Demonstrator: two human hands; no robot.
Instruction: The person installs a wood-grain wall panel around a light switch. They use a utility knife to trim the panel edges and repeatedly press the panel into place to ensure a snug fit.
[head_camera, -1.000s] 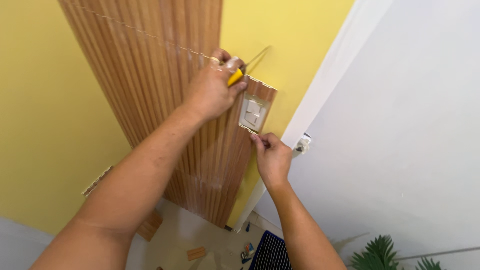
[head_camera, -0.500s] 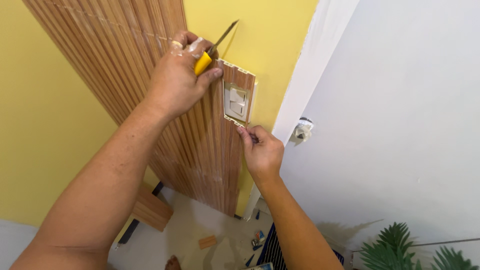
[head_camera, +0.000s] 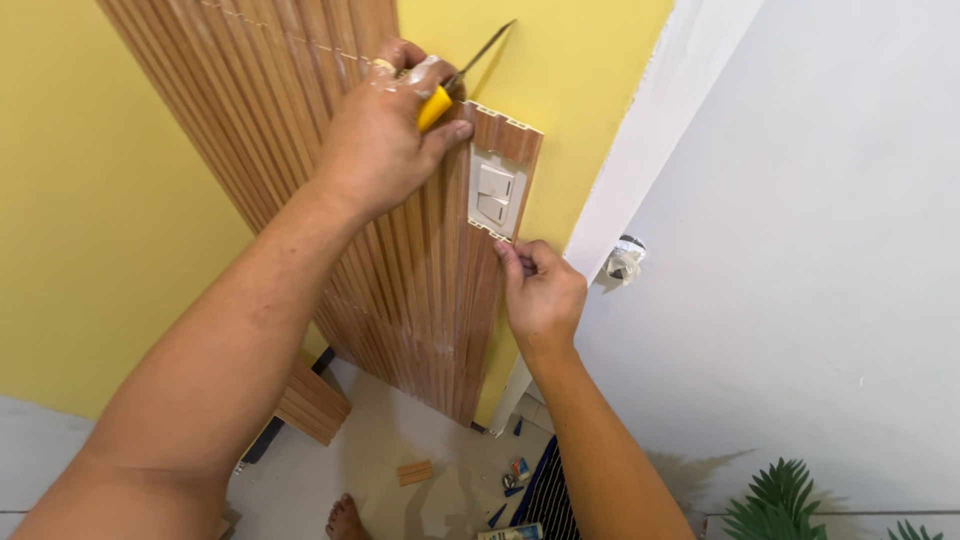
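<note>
Fluted wood panel (head_camera: 300, 170) against yellow wall, notched around switch (head_camera: 495, 195) | your left hand (head_camera: 385, 140) grips yellow-handled knife (head_camera: 455, 80) | right hand (head_camera: 540, 290) pinches lower notch edge | risk: blade slipping toward your fingers or switch.

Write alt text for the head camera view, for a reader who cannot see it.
A person's left hand grips a yellow-handled cutting tool against a brown ribbed wall panel on a yellow wall, just above a white wall switch in a cutout. The right hand presses the panel's edge below the switch.
</note>
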